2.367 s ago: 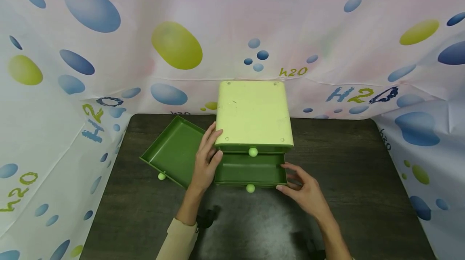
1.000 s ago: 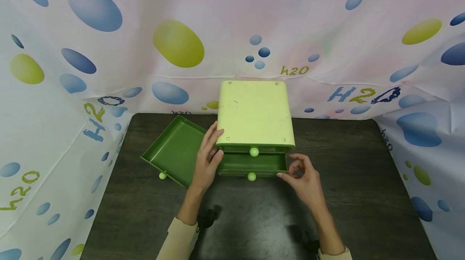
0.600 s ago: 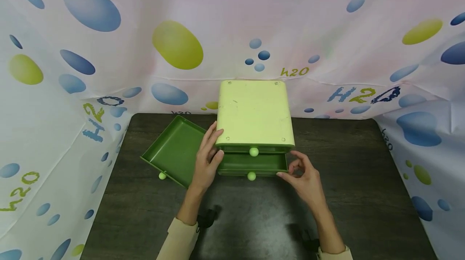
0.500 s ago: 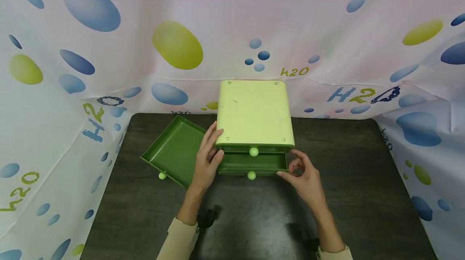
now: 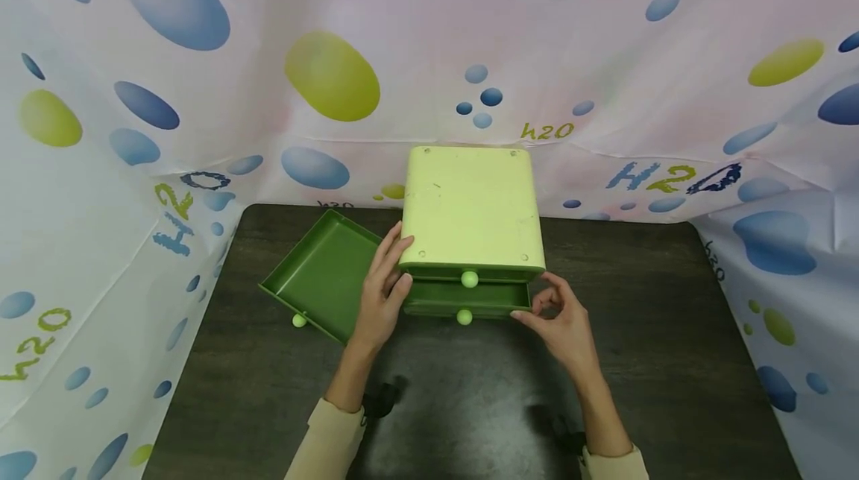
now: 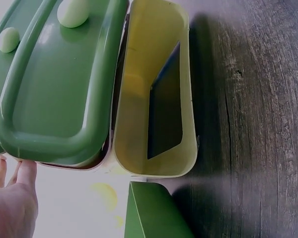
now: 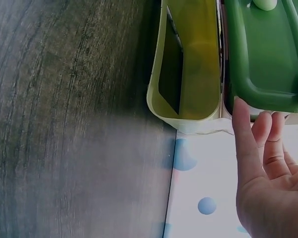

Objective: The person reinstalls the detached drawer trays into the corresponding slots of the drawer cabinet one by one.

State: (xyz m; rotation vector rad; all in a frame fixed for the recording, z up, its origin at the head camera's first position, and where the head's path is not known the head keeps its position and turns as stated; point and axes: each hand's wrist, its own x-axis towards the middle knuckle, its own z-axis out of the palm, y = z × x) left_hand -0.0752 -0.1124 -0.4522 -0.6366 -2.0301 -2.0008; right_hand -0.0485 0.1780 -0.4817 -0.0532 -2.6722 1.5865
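Observation:
A pale green mini drawer cabinet [image 5: 473, 204] stands on the dark table. Its top drawer is in, its knob [image 5: 470, 279] just at the front edge. Below it the middle drawer [image 5: 466, 295] sticks out partway, with nothing in it. My right hand [image 5: 567, 327] holds that drawer's right front corner, thumb on the front and fingers along the side. My left hand [image 5: 379, 301] rests along the cabinet's left side, fingers mostly straight and thumb near the drawer's left end. In the left wrist view, the lowest compartment [image 6: 134, 99] has no drawer in it.
A loose green drawer [image 5: 322, 271] lies askew on the table left of the cabinet, partly behind my left hand. A printed sheet [image 5: 604, 55] hangs close behind and along both sides of the table [image 5: 644, 301].
The middle drawer has slid back into the cabinet, pushed by my right hand, whose fingers now reach closer to the cabinet. My left hand keeps its place. The view shifts slightly.

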